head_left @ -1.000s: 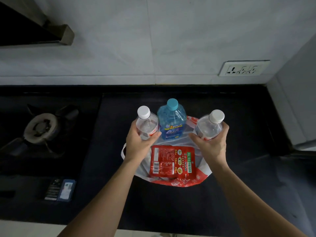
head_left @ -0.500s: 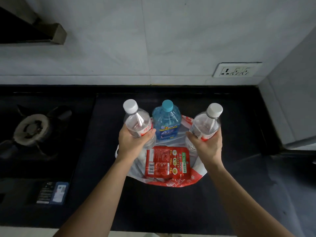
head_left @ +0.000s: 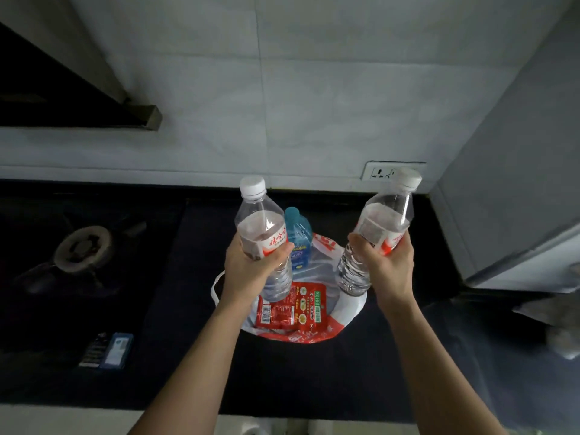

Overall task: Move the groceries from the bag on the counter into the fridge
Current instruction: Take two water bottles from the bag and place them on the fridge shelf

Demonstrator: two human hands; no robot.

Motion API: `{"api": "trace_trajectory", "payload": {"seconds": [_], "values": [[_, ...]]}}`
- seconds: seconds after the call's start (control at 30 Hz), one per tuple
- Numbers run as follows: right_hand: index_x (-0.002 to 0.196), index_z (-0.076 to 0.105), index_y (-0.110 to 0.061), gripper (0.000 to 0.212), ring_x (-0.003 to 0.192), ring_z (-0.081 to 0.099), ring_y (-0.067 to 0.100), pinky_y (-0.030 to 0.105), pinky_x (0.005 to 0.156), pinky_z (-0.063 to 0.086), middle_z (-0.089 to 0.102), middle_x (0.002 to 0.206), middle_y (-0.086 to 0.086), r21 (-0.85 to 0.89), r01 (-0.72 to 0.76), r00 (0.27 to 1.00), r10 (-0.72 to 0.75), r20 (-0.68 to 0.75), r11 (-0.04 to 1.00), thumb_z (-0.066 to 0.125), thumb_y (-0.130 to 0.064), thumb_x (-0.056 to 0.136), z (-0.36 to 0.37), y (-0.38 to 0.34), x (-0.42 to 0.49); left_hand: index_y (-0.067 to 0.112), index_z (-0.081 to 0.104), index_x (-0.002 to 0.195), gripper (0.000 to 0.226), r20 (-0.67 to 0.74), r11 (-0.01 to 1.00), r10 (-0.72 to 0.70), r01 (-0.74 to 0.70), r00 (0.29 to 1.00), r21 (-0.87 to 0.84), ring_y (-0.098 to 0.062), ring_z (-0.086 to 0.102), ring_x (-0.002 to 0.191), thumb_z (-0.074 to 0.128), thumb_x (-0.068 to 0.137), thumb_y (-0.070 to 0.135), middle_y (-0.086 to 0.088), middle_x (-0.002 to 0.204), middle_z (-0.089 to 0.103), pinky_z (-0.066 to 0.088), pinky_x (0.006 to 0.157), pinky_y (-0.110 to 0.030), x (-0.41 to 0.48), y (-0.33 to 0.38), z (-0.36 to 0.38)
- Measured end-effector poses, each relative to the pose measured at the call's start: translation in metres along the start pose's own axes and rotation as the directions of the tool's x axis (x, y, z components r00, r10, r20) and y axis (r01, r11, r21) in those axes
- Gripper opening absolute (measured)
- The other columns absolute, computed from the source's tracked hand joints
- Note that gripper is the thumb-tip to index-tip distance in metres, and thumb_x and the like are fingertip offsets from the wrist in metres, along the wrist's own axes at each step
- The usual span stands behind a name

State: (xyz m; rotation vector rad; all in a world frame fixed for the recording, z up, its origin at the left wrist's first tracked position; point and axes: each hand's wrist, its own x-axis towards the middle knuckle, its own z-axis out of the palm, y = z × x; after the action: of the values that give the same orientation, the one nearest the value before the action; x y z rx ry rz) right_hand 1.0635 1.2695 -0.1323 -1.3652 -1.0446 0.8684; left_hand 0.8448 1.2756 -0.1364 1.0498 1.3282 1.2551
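Note:
My left hand (head_left: 251,271) grips a clear water bottle (head_left: 260,227) with a white cap and red label, held above the bag. My right hand (head_left: 387,268) grips a second clear water bottle (head_left: 379,227) of the same kind, tilted to the right. Below them a white and red plastic bag (head_left: 326,328) lies open on the black counter (head_left: 314,381). In it stands a blue bottle (head_left: 298,237) with a light blue cap, partly hidden by the left bottle. A flat red packet (head_left: 290,306) lies at the bag's front.
A gas burner (head_left: 83,249) sits on the counter at the left, with a small blue box (head_left: 108,350) near the front edge. A wall socket (head_left: 381,172) is behind the right bottle. A grey fridge side (head_left: 514,171) rises at the right.
Both hands have lifted their water bottles up out of the bag, higher and wider apart. The view has tilted, showing more wall and the fridge side.

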Motion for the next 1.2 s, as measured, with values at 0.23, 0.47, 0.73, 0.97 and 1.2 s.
{"api": "trace_trajectory", "payload": {"seconds": [0.23, 0.47, 0.73, 0.97, 1.2], "values": [[0.115, 0.057, -0.013, 0.052, 0.079, 0.072, 0.011, 0.021, 0.066, 0.057, 0.070, 0.093, 0.005, -0.011, 0.026, 1.000, -0.026, -0.007, 1.000, 0.084, -0.025, 0.073, -0.002, -0.023, -0.029, 0.018, 0.060, 0.117, 0.049, 0.038, 0.999, 0.051, -0.052, 0.998, 0.010, -0.013, 0.071, 0.100, 0.082, 0.074, 0.011, 0.000, 0.106, 0.072, 0.060, 0.084, -0.036, -0.022, 0.022, 0.009], [0.117, 0.057, -0.021, 0.051, 0.087, 0.074, 0.018, 0.038, 0.074, 0.063, 0.072, 0.097, 0.001, -0.075, 0.035, 0.993, -0.026, 0.114, 0.997, 0.088, -0.027, 0.076, 0.027, -0.021, -0.043, 0.026, 0.062, 0.107, 0.044, -0.010, 0.998, 0.064, -0.064, 0.998, 0.002, -0.007, 0.071, 0.093, 0.083, 0.074, 0.007, 0.009, 0.094, 0.074, 0.058, 0.072, -0.022, -0.041, 0.030, -0.007], [0.120, 0.056, -0.023, 0.052, 0.091, 0.072, 0.007, 0.018, 0.070, 0.058, 0.072, 0.100, -0.004, -0.064, 0.079, 0.925, -0.049, 0.376, 0.995, 0.086, -0.024, 0.078, 0.068, -0.034, -0.051, 0.020, 0.064, 0.108, 0.042, -0.269, 0.999, 0.051, -0.053, 0.962, 0.000, -0.011, 0.073, 0.090, 0.084, 0.073, 0.010, 0.003, 0.093, 0.075, 0.058, 0.071, -0.023, -0.072, 0.039, -0.042], [0.111, 0.057, -0.031, 0.051, 0.087, 0.068, -0.004, 0.015, 0.073, 0.053, 0.070, 0.099, -0.011, -0.037, 0.074, 0.772, -0.034, 0.635, 0.997, 0.089, -0.022, 0.073, 0.106, -0.037, -0.084, 0.026, 0.063, 0.105, 0.043, -0.588, 0.999, 0.047, -0.026, 0.808, 0.044, -0.004, 0.071, 0.089, 0.086, 0.071, 0.014, 0.008, 0.095, 0.074, 0.056, 0.074, -0.019, -0.138, 0.035, -0.073], [0.122, 0.054, -0.029, 0.064, 0.102, 0.066, 0.005, 0.031, 0.092, 0.053, 0.067, 0.109, -0.013, -0.027, 0.025, 0.534, 0.009, 0.846, 0.999, 0.090, -0.028, 0.069, 0.138, -0.033, -0.157, 0.011, 0.065, 0.110, 0.041, -0.834, 0.998, 0.039, 0.027, 0.550, 0.065, -0.011, 0.072, 0.085, 0.085, 0.074, 0.012, -0.002, 0.092, 0.075, 0.055, 0.071, -0.020, -0.239, 0.016, -0.099]]}}
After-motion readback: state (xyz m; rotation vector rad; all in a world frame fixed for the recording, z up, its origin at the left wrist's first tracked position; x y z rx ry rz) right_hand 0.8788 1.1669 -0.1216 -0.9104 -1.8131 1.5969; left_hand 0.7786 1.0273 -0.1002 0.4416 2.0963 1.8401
